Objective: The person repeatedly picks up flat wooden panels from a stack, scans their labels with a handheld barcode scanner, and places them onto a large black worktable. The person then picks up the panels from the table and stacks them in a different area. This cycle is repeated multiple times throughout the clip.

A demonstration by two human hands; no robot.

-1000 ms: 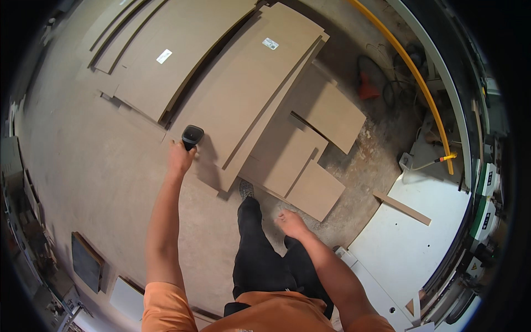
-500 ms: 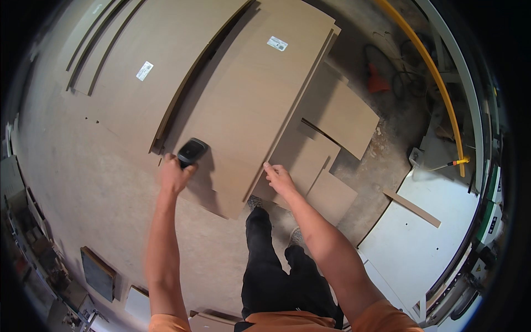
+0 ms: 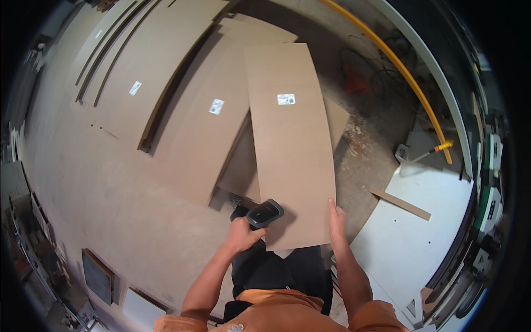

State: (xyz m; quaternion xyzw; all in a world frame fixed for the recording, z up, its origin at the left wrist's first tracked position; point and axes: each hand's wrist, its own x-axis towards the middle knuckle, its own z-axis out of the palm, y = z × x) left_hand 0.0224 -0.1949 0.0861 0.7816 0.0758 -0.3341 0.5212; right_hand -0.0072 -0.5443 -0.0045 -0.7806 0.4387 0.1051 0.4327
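My left hand (image 3: 243, 235) is closed around the handle of a black barcode scanner (image 3: 265, 213). The scanner's head hangs over the near left corner of a long, light brown board (image 3: 293, 160). Along the board's right edge, near its lower end, my right hand (image 3: 337, 220) grips with the thumb on top; the fingers underneath are hidden. The board slants away from my body, and a white printed label (image 3: 286, 99) is stuck on its far half. To its left lies a wider brown panel (image 3: 193, 138) bearing a similar label (image 3: 216, 107).
More brown panels (image 3: 166, 50) lie at the far left. A white panel (image 3: 415, 238) with a narrow brown strip (image 3: 401, 205) on it is at the right. Behind it curves a yellow hose or rail (image 3: 404, 55). A dark panel (image 3: 98, 276) stands at the lower left.
A long board is now raised in front of my body, held by my right hand. My left hand has carried the scanner rightward to this board's near corner. The view has shifted.
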